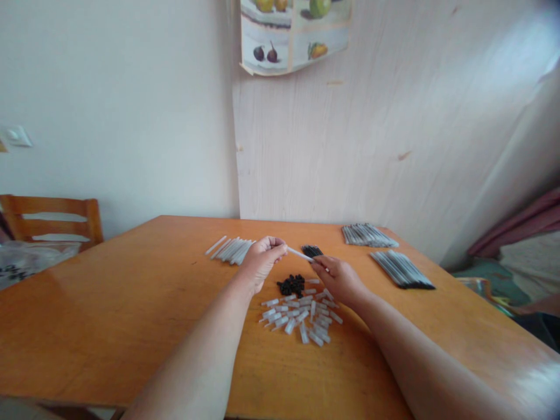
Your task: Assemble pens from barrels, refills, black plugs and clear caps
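Note:
Over the middle of the table, a thin white pen barrel [300, 253] spans the gap between my two hands. My left hand [263, 256] pinches its left end between thumb and fingers. At the other end, the fingers of my right hand [340, 277] are closed on the barrel; whether a small part is also in them is hidden. Below my hands lie a small heap of black plugs [292, 285] and many loose translucent white pen tips [301, 315]. Dark thin sticks, perhaps refills [311, 250], lie just behind my right hand.
More white barrels [234, 251] lie in a row behind my left hand. Two bundles of grey, black-ended pens, a nearer one [402, 269] and a farther one [368, 235], rest on the right of the wooden table [131, 303]. A chair [52, 213] stands left.

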Motion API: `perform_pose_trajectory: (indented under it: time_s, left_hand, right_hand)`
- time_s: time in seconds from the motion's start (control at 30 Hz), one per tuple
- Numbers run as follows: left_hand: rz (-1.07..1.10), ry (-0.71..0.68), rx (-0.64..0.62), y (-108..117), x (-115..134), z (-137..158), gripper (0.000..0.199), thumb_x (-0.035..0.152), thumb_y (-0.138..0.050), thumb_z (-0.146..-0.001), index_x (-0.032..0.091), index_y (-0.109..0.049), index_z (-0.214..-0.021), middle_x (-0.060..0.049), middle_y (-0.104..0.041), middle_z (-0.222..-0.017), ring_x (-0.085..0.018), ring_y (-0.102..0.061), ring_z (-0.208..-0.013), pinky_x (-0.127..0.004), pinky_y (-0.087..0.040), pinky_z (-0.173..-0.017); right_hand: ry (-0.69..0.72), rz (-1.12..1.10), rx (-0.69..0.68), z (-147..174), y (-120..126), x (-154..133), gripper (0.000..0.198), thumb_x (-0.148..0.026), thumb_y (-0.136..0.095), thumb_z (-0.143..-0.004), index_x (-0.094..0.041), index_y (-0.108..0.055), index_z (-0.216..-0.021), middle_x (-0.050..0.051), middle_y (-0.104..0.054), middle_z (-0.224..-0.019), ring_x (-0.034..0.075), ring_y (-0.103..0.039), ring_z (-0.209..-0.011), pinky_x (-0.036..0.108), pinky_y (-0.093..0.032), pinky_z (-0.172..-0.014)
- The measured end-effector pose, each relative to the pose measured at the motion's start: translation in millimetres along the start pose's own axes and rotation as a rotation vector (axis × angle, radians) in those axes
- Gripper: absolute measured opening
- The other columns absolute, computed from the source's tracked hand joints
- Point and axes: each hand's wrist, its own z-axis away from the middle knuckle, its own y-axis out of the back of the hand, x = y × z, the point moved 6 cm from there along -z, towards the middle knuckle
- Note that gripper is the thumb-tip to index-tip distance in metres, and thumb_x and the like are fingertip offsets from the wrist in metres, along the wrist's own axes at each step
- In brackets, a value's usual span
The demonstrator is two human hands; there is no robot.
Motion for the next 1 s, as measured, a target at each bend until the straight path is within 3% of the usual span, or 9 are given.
perform_pose_trajectory:
  time_s: [0.13,0.23,0.33,0.43,0.57,0.73,0.87,1.0]
  left_hand:
    - [0.119,0.051,0.018,-1,-3,1,0.039,0.032,-0.074,-0.067,0.016,-0.061,-0.100,-0.001,-0.064,-0.076,-0.009,-0.053,-0.064,-0.022,-0.036,-0.061]
    - [0.083,0.074,-0.051,-8,-6,4,0.040,0.035,-0.074,-0.069,0.017,-0.064,-0.104,-0.001,-0.065,-0.079,-0.009,-0.053,-0.066,-0.022,-0.036,-0.063]
    - [0.013,0.064,-0.120,-16,-8,7,0.034,0.037,-0.072,-0.071,0.016,-0.068,-0.098,-0.002,-0.066,-0.081,-0.010,-0.054,-0.070,-0.023,-0.037,-0.065]
    - [-0.007,0.039,-0.066,-13,-8,5,0.030,0.040,-0.070,-0.072,0.016,-0.068,-0.089,-0.004,-0.067,-0.080,-0.012,-0.057,-0.072,-0.023,-0.038,-0.065]
    - [0.081,0.016,0.053,-1,-6,1,0.029,0.042,-0.067,-0.074,0.016,-0.061,-0.083,-0.006,-0.069,-0.080,-0.014,-0.063,-0.072,-0.025,-0.041,-0.065]
    - [0.175,0.058,0.155,9,-8,-3,0.031,0.043,-0.068,-0.070,0.016,-0.057,-0.081,-0.007,-0.071,-0.076,-0.016,-0.066,-0.067,-0.025,-0.043,-0.060]
    - [0.159,0.058,0.223,15,-9,-4,0.033,0.044,-0.070,-0.067,0.016,-0.058,-0.079,-0.004,-0.068,-0.069,-0.012,-0.060,-0.057,-0.022,-0.041,-0.054]
    - [0.137,0.061,0.241,17,-9,-5,0.033,0.045,-0.069,-0.067,0.016,-0.060,-0.080,-0.002,-0.066,-0.065,-0.009,-0.056,-0.052,-0.021,-0.038,-0.051]
  right_hand:
    - [0.049,-0.039,0.024,1,2,-11,0.031,-0.039,-0.039,-0.095,-0.021,-0.062,-0.086,0.003,-0.065,-0.079,0.016,-0.058,-0.073,0.024,-0.037,-0.065]
    - [0.059,-0.038,0.020,2,1,-17,0.031,-0.038,-0.039,-0.095,-0.021,-0.061,-0.082,0.003,-0.064,-0.076,0.015,-0.057,-0.072,0.024,-0.038,-0.064]
    - [0.080,-0.048,0.005,2,0,-23,0.031,-0.036,-0.039,-0.095,-0.020,-0.062,-0.081,0.003,-0.064,-0.076,0.015,-0.058,-0.073,0.024,-0.039,-0.065]
    - [0.076,-0.105,0.001,2,-1,-22,0.028,-0.039,-0.045,-0.092,-0.021,-0.066,-0.091,0.003,-0.067,-0.081,0.016,-0.060,-0.076,0.024,-0.041,-0.068]
    - [-0.057,-0.197,0.096,-2,5,6,0.033,-0.039,-0.049,-0.088,-0.020,-0.066,-0.110,0.004,-0.071,-0.095,0.017,-0.063,-0.083,0.025,-0.044,-0.073]
    - [-0.391,-0.024,0.270,-2,22,59,0.028,-0.030,-0.047,-0.084,-0.020,-0.070,-0.096,0.005,-0.072,-0.091,0.019,-0.064,-0.085,0.026,-0.044,-0.071]
    - [-0.520,0.121,0.184,1,20,76,0.025,-0.030,-0.048,-0.082,-0.022,-0.070,-0.092,0.006,-0.072,-0.093,0.020,-0.064,-0.089,0.027,-0.043,-0.072]
    - [-0.529,0.208,0.070,0,12,75,0.025,-0.033,-0.049,-0.084,-0.022,-0.070,-0.091,0.007,-0.070,-0.097,0.021,-0.063,-0.090,0.027,-0.041,-0.070]
